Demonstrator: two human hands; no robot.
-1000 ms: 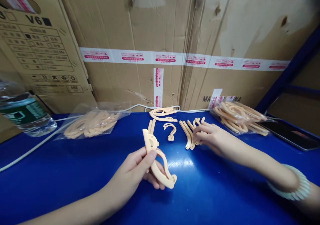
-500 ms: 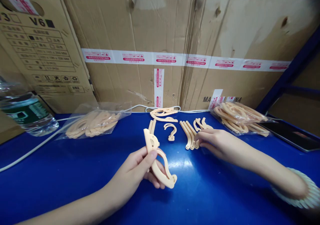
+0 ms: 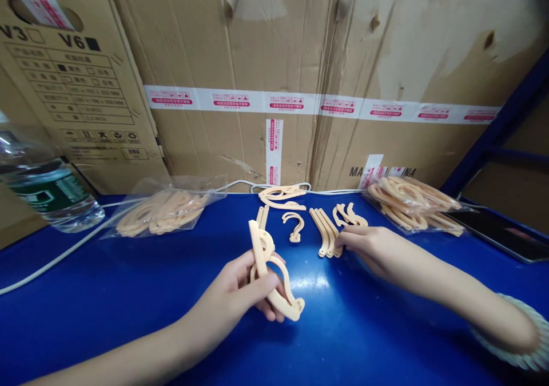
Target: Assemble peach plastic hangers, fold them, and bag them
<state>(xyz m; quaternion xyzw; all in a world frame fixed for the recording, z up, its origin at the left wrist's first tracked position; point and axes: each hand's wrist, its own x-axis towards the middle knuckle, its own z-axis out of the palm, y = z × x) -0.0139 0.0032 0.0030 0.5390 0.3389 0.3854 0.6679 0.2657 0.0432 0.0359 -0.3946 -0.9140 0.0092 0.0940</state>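
Note:
My left hand [image 3: 253, 289] is closed around a partly assembled beige plastic folding hanger [image 3: 281, 303], held upright and tilted above the blue table. Its curved arms and hook part overlap in my grip. My right hand [image 3: 364, 246] has its fingers pressed together at the rightmost of three loose hanger arms [image 3: 325, 234], which lie side by side; the thumb is mostly hidden. Several loose hook pieces [image 3: 349, 214] lie just behind that hand. A single hanger hook [image 3: 295, 226] rests between the hands. Two more straight arms [image 3: 262, 217] stick out behind the held hanger.
At the back of the blue table [image 3: 171, 294] lies a folded hanger [image 3: 283, 194]. Bagged hangers lie left [image 3: 171, 211] and right [image 3: 407, 200]. A water bottle [image 3: 55, 197], white cable [image 3: 55, 269] and dark tablet-like device [image 3: 501, 231] flank them; cardboard boxes [image 3: 240, 43] stand behind.
My left thumb has shifted along the held hanger toward its lower end, and the hanger's inner curved piece shows more on the left. My right hand stays at the loose arms.

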